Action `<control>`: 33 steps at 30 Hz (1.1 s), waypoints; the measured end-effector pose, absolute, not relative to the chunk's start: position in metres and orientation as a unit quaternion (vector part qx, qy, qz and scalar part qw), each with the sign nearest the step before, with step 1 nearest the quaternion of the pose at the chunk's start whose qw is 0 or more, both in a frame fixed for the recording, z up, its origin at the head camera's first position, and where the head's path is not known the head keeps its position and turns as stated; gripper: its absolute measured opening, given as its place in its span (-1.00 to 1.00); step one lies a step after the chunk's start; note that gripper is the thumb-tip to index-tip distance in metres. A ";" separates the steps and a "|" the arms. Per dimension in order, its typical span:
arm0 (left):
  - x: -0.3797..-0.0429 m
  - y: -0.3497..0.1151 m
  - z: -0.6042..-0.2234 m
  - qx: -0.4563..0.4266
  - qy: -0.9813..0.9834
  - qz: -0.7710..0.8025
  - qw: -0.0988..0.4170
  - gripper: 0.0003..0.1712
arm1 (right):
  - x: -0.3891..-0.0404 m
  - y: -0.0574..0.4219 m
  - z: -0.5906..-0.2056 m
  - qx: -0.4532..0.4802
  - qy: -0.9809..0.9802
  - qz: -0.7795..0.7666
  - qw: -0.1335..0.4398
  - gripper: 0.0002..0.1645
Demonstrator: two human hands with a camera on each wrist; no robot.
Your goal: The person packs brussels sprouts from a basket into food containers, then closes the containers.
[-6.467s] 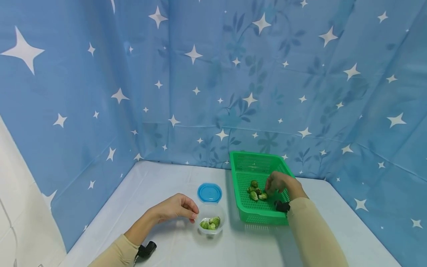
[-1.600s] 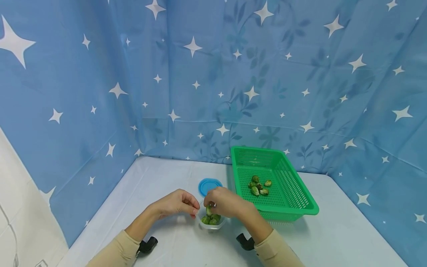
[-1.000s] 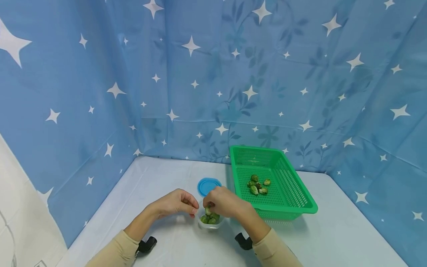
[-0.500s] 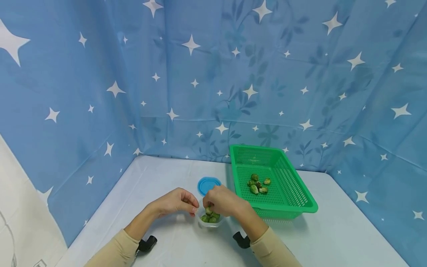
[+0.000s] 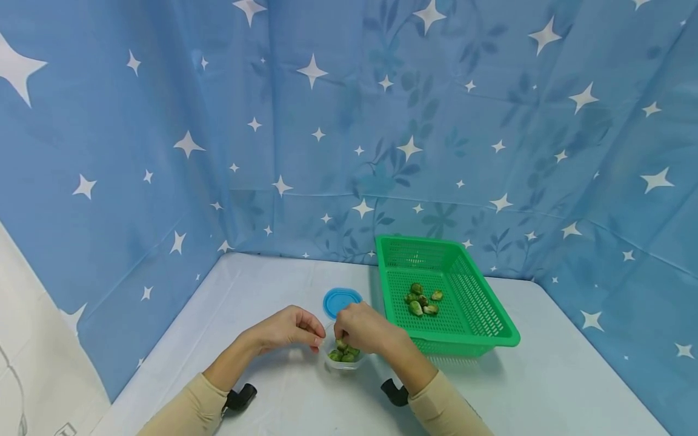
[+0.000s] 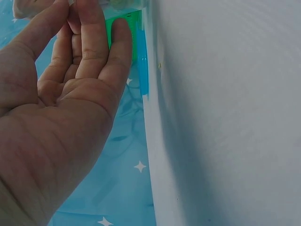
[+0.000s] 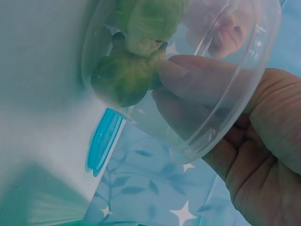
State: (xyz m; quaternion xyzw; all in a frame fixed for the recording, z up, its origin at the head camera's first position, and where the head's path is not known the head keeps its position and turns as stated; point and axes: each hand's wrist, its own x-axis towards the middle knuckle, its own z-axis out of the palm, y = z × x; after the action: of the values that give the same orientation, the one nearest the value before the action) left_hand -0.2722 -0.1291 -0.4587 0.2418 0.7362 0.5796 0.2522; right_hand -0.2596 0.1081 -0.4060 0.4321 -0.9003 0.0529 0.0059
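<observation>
My left hand (image 5: 290, 330) pinches the left rim of a small clear plastic container (image 5: 342, 366) between thumb and fingertips. In the left wrist view the palm of this hand (image 6: 70, 103) faces the camera. Several green Brussels sprouts (image 5: 348, 358) lie in the container. My right hand (image 5: 364, 328) reaches down over its far right rim. Through the clear wall in the right wrist view, thumb and forefinger pinch at a Brussels sprout (image 7: 123, 81) inside. Another, paler sprout (image 7: 153, 19) shows above it.
A blue lid (image 5: 339, 298) lies flat just behind the container. To the right stands a green perforated basket (image 5: 463, 339) with several more sprouts (image 5: 416, 308) on its floor. A blue star-patterned curtain (image 5: 327, 157) rises behind the white table (image 5: 272, 278).
Earlier my right hand was in the green basket; it has moved left to the container, which now holds more sprouts. Over the last second its fingers have shifted slightly; the left hand stays at the rim.
</observation>
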 end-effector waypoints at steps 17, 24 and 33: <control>-0.271 -0.129 -0.457 0.249 0.741 0.571 0.251 -0.63 | -0.263 0.108 -0.406 0.418 -0.907 0.051 -0.006 -0.70; -0.272 -0.128 -0.456 0.251 0.741 0.570 0.251 -0.64 | -0.264 0.108 -0.407 0.419 -0.906 0.057 -0.008 -0.68; -0.273 -0.129 -0.456 0.248 0.742 0.570 0.253 -0.64 | -0.266 0.106 -0.405 0.414 -0.908 0.054 -0.020 -0.68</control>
State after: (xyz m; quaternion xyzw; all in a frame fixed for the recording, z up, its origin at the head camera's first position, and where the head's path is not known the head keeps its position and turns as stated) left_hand -0.2730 -0.1287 -0.4560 0.2484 0.7416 0.5697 0.2526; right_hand -0.2657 0.1058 -0.4050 0.4144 -0.9083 0.0540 -0.0199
